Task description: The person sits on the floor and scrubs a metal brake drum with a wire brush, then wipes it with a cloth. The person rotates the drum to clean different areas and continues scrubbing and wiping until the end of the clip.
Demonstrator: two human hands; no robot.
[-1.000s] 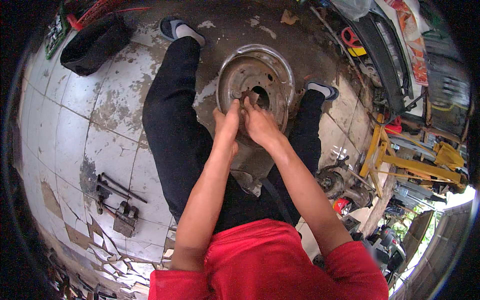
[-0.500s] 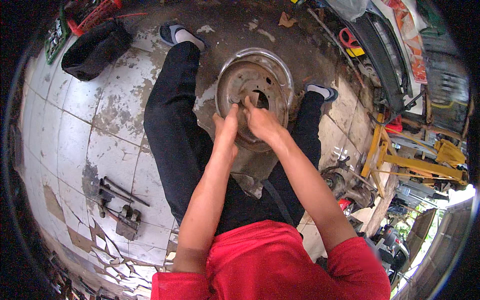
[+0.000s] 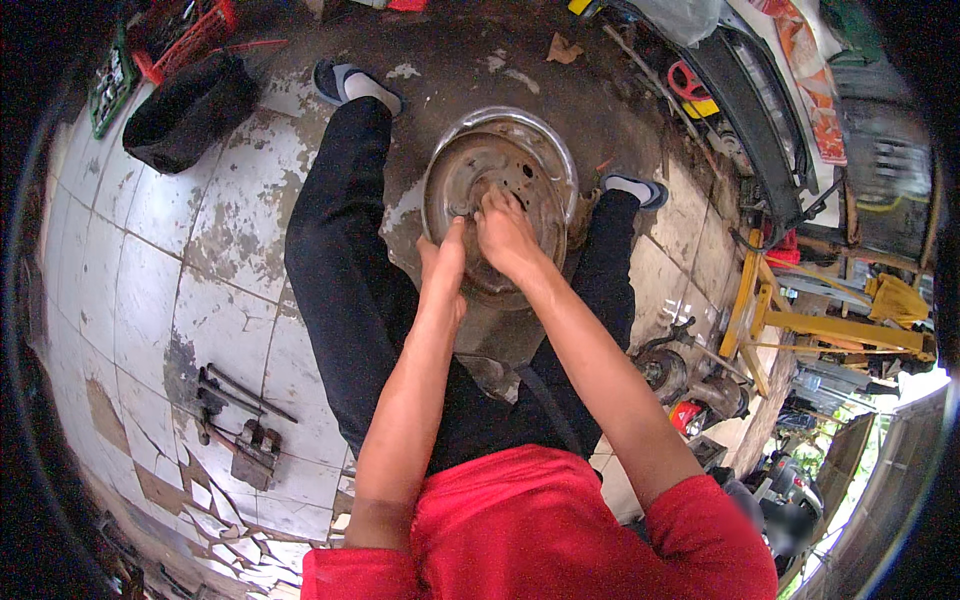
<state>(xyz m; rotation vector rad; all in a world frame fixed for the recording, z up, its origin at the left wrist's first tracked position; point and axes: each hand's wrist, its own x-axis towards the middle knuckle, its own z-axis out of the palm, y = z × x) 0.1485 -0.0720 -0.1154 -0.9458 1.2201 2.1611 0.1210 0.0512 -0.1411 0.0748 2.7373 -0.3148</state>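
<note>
A worn steel wheel rim [image 3: 470,160] with a shiny outer lip and a rusty brown disc stands between my legs. My left hand [image 3: 445,262] grips its near left edge, one digit over the inside and the others along the outer side. Over the middle of the disc is my right hand [image 3: 507,235], its fingers bent down together against the metal. Whatever may be under those fingertips is hidden, and the hand covers much of the centre hole. Small holes show in the disc just beyond the right fingers.
A black tub-like container [image 3: 190,115] and a red crate [image 3: 185,40] stand at the far left. Metal tools [image 3: 250,430] lie on the cracked tiles at left. A yellow metal frame [image 3: 840,330] and greasy machine parts [image 3: 690,380] crowd the right side.
My right hand has shifted slightly left, and its fingers have curled down over the centre hole, which showed more before. The left hand keeps its place on the rim. The view has shifted slightly.
</note>
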